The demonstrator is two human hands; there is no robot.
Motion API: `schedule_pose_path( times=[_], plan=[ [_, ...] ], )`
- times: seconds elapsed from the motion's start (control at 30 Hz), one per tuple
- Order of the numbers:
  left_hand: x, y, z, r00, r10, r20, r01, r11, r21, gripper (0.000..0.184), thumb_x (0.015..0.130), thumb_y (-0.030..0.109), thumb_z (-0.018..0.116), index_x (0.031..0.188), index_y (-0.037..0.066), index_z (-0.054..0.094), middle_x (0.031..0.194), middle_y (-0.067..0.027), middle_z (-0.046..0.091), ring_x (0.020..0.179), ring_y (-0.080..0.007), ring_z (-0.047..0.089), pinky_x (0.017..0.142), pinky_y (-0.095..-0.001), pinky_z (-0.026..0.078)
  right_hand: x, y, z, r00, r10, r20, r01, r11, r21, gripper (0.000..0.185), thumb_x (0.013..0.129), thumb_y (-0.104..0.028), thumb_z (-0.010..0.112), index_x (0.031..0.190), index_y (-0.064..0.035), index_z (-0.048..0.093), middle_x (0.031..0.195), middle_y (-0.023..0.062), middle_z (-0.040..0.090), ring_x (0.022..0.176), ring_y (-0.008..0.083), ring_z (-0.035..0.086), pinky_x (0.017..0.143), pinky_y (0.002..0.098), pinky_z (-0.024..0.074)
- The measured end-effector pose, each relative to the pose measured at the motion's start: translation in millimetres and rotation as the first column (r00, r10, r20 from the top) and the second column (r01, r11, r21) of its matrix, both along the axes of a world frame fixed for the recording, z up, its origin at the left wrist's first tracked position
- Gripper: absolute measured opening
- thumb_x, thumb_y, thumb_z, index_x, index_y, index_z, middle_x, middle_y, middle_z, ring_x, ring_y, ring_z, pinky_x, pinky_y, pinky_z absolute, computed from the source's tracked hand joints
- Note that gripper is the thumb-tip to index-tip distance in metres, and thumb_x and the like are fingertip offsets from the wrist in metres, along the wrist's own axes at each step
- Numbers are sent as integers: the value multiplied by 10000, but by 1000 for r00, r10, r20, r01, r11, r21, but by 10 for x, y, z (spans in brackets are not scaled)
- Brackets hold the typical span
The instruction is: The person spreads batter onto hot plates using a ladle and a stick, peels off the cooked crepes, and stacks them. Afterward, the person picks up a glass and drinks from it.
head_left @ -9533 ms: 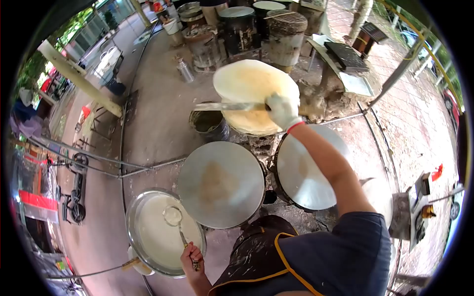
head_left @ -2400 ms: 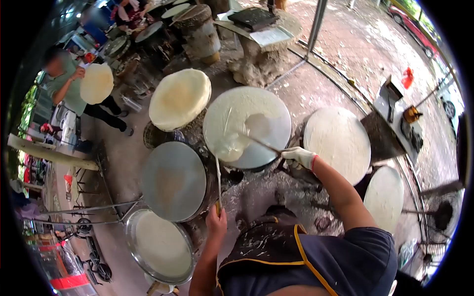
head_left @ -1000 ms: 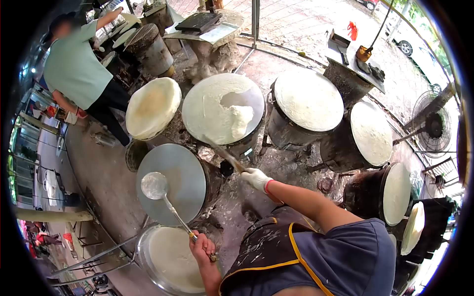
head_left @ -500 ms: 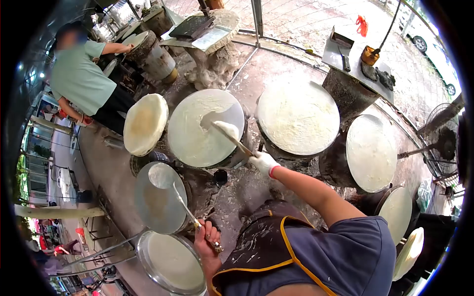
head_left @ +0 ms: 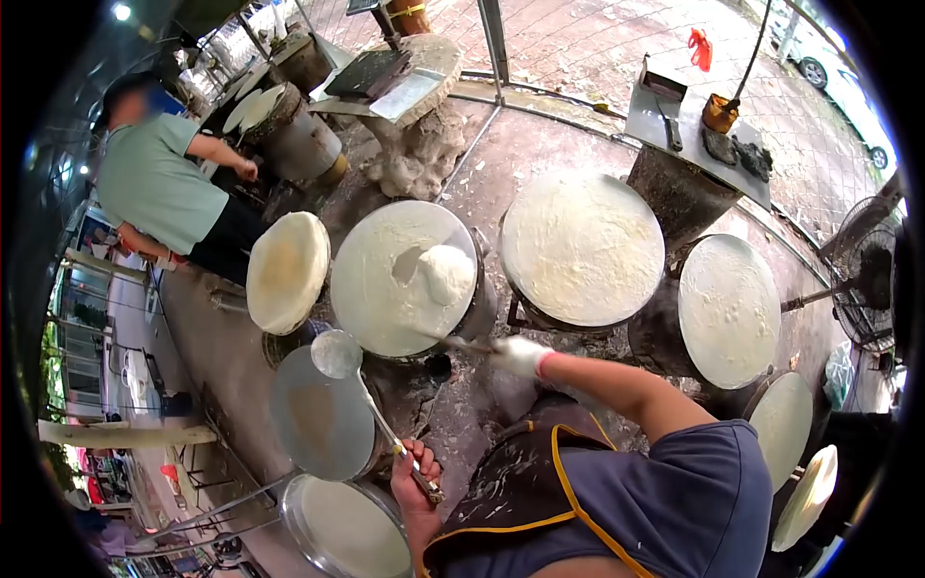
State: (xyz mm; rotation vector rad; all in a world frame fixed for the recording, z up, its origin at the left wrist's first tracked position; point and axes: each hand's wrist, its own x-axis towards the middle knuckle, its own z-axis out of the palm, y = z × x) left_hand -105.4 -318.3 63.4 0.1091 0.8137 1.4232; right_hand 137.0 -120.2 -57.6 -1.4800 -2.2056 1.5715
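Batter (head_left: 376, 289) pale, thin, with one thick lump (head_left: 446, 275), left hand (head_left: 416, 475) round ladle (head_left: 337, 354), gloved right hand (head_left: 520, 356) round spatula (head_left: 466, 344)

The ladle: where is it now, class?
Head view, left of centre: the ladle is in the left hand, its bowl overlapping the brown-stained griddle.

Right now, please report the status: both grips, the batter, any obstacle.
Left grip closed on ladle. Gloved right grip closed on spatula, blade blurred. Batter mound on part-coated griddle. No visible obstruction there; co-worker stands beyond flatbread stack.
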Motion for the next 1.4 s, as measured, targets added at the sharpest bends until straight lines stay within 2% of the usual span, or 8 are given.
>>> schedule_pose_path(
  times=[0.4,0.5,0.6,0.7,0.77,1.13,1.23,1.4],
  plan=[
    [-612,-125,-88,994,-62,91,65,997,-35,136,906,126,552,1006,57,491,860,-58,455,604,-122,399,485,-231,362,-781,1363,-194,697,-717,-2,690,670,273,369,885,-397,421,1086,-132,579,961,188,651,931,388,608,788,479,453],
    [-760,-214,-200,989,-69,129,76,996,-50,141,903,123,556,1005,52,489,854,-60,455,605,-125,398,488,-233,366,-845,833,288,821,-558,121,506,809,298,399,886,-427,417,1097,-124,568,991,171,655,964,365,610,821,458,450],
    [-926,-307,-319,985,-122,122,131,989,-67,133,877,145,587,973,81,521,822,-42,464,594,-119,397,474,-237,352,-768,334,-168,806,-550,-218,582,805,120,518,898,-500,431,1288,-172,523,1170,189,599,1153,328,536,952,368,407],
    [-1060,-333,-337,982,-113,149,128,987,-96,112,869,129,592,945,80,524,793,-41,465,590,-125,401,476,-237,349,-862,135,-464,233,-736,-636,852,469,-231,423,911,-249,541,1290,-60,538,842,15,622,582,110,554,522,258,468],
    [-1121,-334,-427,972,-142,185,152,987,-43,123,878,116,575,976,71,516,814,-54,448,607,-127,391,490,-229,361,-934,205,-722,146,-863,-484,822,378,-426,397,901,-230,558,1269,-80,566,665,-18,544,445,81,431,396,254,356],
    [-841,-32,-488,960,-126,250,148,986,-70,116,893,126,553,992,71,527,781,-50,458,591,-115,403,492,-221,373,-820,656,-480,602,-690,-401,737,673,-52,361,873,-242,545,1160,-39,629,910,96,680,772,149,599,727,275,470],
    [-650,21,-583,945,-122,304,144,988,-53,113,902,126,544,994,63,526,789,-45,453,592,-115,398,502,-219,376,-667,1077,21,868,-427,-253,423,903,-74,392,856,-305,548,1155,-64,626,954,165,686,903,199,648,825,294,467],
    [-349,140,-434,954,-101,282,141,982,-127,86,924,139,523,955,60,514,786,-33,442,579,-96,386,493,-215,364,-503,1410,-385,662,-657,-360,658,740,-141,403,846,-274,571,1162,-31,623,1028,165,679,960,205,632,865,307,459]
  ],
)
